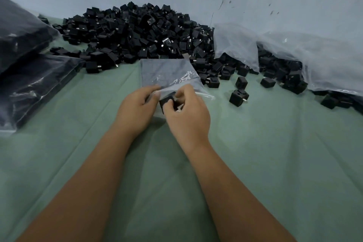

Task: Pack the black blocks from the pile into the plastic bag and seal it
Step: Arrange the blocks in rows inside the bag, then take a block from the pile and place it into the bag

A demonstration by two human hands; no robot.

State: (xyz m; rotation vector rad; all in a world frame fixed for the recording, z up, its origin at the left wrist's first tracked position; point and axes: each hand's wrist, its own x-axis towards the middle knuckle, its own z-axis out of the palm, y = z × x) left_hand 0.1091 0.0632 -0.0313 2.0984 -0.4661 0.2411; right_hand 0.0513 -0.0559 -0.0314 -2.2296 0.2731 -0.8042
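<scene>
A small clear plastic bag (167,72) lies on the green cloth with its mouth toward me. My left hand (135,110) pinches the near edge of the bag's mouth. My right hand (188,116) grips a black block (167,101) right at that mouth; its fingers hide much of the block. Behind the bag rises a big pile of black blocks (133,33) against the wall. Loose blocks (238,98) lie to the right of the bag.
Filled bags of blocks (29,76) are stacked at the left. A large clear plastic sack (314,61) spilling more blocks lies at the right. The green cloth (275,163) covers the surface toward me. A pale wall stands behind.
</scene>
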